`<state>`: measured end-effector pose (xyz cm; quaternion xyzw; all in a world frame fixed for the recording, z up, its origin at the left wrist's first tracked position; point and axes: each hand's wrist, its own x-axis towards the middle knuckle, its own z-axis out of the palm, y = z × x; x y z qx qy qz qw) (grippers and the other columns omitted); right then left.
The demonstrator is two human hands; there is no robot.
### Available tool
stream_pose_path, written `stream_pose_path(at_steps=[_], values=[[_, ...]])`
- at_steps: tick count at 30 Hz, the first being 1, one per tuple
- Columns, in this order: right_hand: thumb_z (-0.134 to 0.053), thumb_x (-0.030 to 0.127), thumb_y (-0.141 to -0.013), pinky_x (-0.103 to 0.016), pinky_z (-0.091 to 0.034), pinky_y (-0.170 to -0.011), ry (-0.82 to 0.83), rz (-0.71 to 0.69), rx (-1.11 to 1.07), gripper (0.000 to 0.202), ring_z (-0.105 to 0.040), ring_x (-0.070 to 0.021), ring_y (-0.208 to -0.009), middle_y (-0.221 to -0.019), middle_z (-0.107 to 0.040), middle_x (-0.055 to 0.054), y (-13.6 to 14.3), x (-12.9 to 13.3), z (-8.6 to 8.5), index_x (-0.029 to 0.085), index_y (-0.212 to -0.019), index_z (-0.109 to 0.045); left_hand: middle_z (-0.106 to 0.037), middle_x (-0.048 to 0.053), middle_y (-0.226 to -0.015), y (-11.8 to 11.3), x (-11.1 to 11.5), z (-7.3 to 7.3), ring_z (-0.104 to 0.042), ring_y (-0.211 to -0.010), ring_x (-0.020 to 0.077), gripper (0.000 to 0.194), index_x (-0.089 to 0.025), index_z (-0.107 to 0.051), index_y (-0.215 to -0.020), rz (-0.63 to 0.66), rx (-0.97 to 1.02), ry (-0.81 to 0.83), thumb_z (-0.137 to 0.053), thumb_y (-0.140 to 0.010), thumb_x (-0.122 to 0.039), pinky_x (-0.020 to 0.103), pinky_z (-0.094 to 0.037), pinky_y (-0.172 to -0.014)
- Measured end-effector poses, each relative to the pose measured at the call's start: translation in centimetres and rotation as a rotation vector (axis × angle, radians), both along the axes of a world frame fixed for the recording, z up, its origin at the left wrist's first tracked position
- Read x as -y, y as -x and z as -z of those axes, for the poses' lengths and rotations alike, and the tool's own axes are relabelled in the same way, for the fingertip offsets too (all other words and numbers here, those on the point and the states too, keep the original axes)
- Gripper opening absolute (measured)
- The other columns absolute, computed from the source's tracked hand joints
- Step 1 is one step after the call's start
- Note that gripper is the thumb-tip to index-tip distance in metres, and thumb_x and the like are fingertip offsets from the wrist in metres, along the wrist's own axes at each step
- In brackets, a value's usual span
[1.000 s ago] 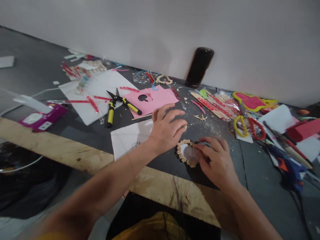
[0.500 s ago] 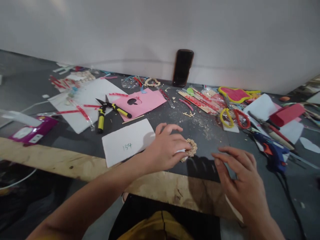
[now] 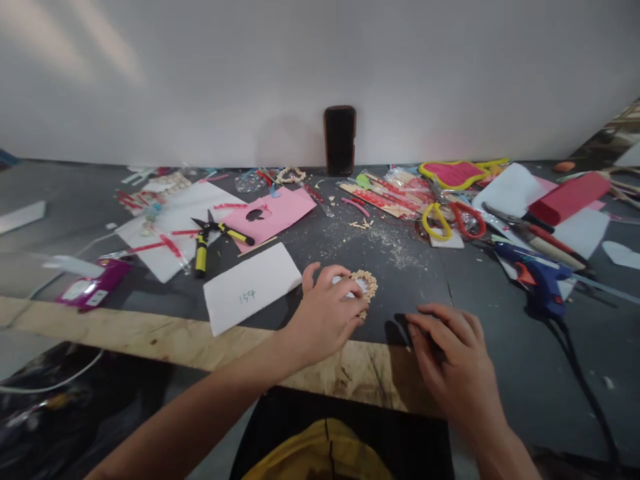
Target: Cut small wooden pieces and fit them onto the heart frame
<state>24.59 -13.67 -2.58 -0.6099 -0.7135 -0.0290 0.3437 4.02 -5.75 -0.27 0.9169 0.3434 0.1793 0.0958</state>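
since the earliest frame: your right hand [image 3: 457, 360] has come off the bead-edged disc [image 3: 371, 287] and moved to its right; your left hand [image 3: 323, 312] has come down onto the disc. the whole view has also shifted.

left hand: fingers bent over the left and near side of the disc, gripping its edge. right hand: tips of thumb and forefinger together, low over the dark tabletop [image 3: 425, 267], other fingers curled; cannot tell whether a small piece sits between the tips.

disc: near edge of the tabletop, between your hands, under the left fingers. pale, with small light-brown pieces round its rim; partly hidden.

left of it: white card [image 3: 253, 288] marked 154. farther left, black-and-yellow pliers [image 3: 201, 247], jaws apart, beside pink paper [image 3: 290, 210] with a dark apple-shaped cutout. purple device [image 3: 97, 285] at the left.

far side: phone [image 3: 340, 140] upright against the pale wall [image 3: 225, 80]; pale beaded loop [image 3: 291, 175] to its left; patterned red sticks [image 3: 387, 200] to its right. short pale stick pieces [image 3: 360, 225] on the tabletop nearer you.

right side: scissors [image 3: 466, 220] with yellow and red handles; blue glue gun [image 3: 545, 283] nearer you, its black cable [image 3: 583, 387] trailing toward the near side.
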Motion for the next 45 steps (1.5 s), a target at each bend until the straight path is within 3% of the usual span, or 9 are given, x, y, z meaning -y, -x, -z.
stream_pose_path(at_steps=[4, 7, 12, 15, 30, 45], values=[[-0.053, 0.026, -0.086, -0.035, -0.048, -0.074, 0.077, -0.032, 0.029, 0.016, -0.059, -0.019, -0.082, -0.091, -0.066, -0.006, 1.4, 0.1, -0.3, 0.023, -0.096, -0.064, -0.064, 0.001, -0.111, 0.9, 0.1, -0.2, -0.042, -0.117, 0.0271, 0.016, -0.028, -0.067, -0.098, -0.045, 0.037, -0.031, -0.06, -0.085, -0.027, 0.054, -0.02, -0.102], [-0.05, 0.029, -0.088, -0.032, -0.048, -0.068, 0.176, -0.009, 0.085, 0.018, -0.061, -0.0183, -0.078, -0.086, -0.068, -0.004, 3.1, -0.2, -0.4, 0.023, -0.099, -0.063, -0.064, 0.003, -0.111, 3.0, 0.4, 0.0, -0.043, -0.116, 0.0271, 0.013, -0.026, -0.068, -0.095, -0.186, 0.149, -0.107, -0.06, -0.084, -0.025, 0.05, -0.03, -0.099], [-0.054, 0.033, -0.086, -0.033, -0.046, -0.066, 0.245, 0.039, 0.168, 0.016, -0.062, -0.0198, -0.077, -0.082, -0.067, -0.003, 4.9, -1.3, -0.3, 0.023, -0.093, -0.064, -0.062, 0.004, -0.109, 7.3, 1.7, 1.8, -0.046, -0.115, 0.0279, 0.017, -0.028, -0.065, -0.096, -0.449, 0.256, -0.236, -0.058, -0.084, -0.018, 0.052, -0.036, -0.097], [-0.054, 0.032, -0.086, -0.032, -0.045, -0.066, 0.265, 0.053, 0.172, 0.014, -0.062, -0.0194, -0.075, -0.079, -0.067, -0.002, 5.3, -1.7, -0.1, 0.023, -0.091, -0.064, -0.062, 0.004, -0.107, 8.5, 2.3, 2.9, -0.045, -0.115, 0.0283, 0.016, -0.027, -0.065, -0.093, -0.517, 0.285, -0.241, -0.058, -0.084, -0.016, 0.052, -0.039, -0.097], [-0.051, 0.039, -0.088, -0.029, -0.042, -0.063, 0.249, 0.108, 0.167, 0.023, -0.063, -0.0179, -0.075, -0.085, -0.07, -0.002, 5.3, -2.0, 0.5, 0.022, -0.094, -0.066, -0.062, 0.005, -0.104, 8.7, 2.1, 3.2, -0.044, -0.117, 0.0275, 0.014, -0.024, -0.067, -0.088, -0.5, 0.373, -0.209, -0.058, -0.084, -0.013, 0.049, -0.041, -0.097], [-0.051, 0.034, -0.089, -0.028, -0.038, -0.064, 0.254, 0.12, 0.188, 0.019, -0.06, -0.0168, -0.072, -0.079, -0.068, -0.001, 5.6, -2.1, 0.7, 0.024, -0.088, -0.067, -0.062, 0.005, -0.105, 8.7, 2.1, 3.2, -0.043, -0.118, 0.028, 0.015, -0.023, -0.066, -0.088, -0.505, 0.383, -0.195, -0.059, -0.082, -0.011, 0.05, -0.041, -0.097]])
